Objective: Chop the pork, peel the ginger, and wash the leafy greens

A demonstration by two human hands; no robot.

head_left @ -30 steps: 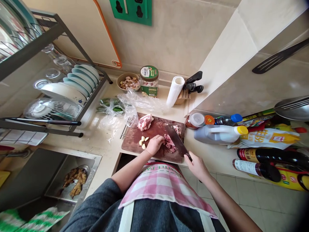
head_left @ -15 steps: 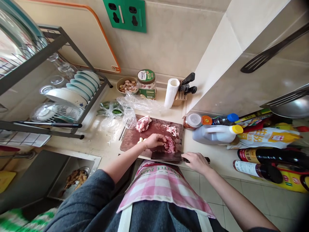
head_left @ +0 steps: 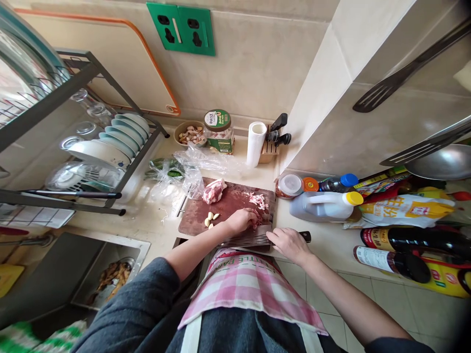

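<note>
Closest to us is our pink checked apron (head_left: pixel 239 289), right up against the counter, and just past it our knife (head_left: pixel 246 239) lies along the near edge of the board (head_left: pixel 237 196). Our right hand (head_left: pixel 290 243) is wrapped round it where blade meets handle, with the handle's end poking out beyond the fist. Our left hand (head_left: pixel 243 219) is a bit farther in, fingers bunched and curled down against the red meat (head_left: pixel 259 217); we can't tell if they're pinching it or just nudging it, since the fingers hide part of the pile. We'd call the chopping partway along: that red meat, on the right half of the board, is already in small pieces, and the pale bits (head_left: pixel 258 200) sit cut up in their own little heap behind it. Over on the left, though, the garlic (head_left: pixel 209 218) is peeled but whole, and past that our big chunk (head_left: pixel 214 190) looks uncut near the far left corner, so there's a fair amount nobody has sliced. Beyond the board we've got a crumpled plastic bag (head_left: pixel 193 169) by some greens (head_left: pixel 172 167), then a jar (head_left: pixel 219 131) at the back near the wall.
</note>
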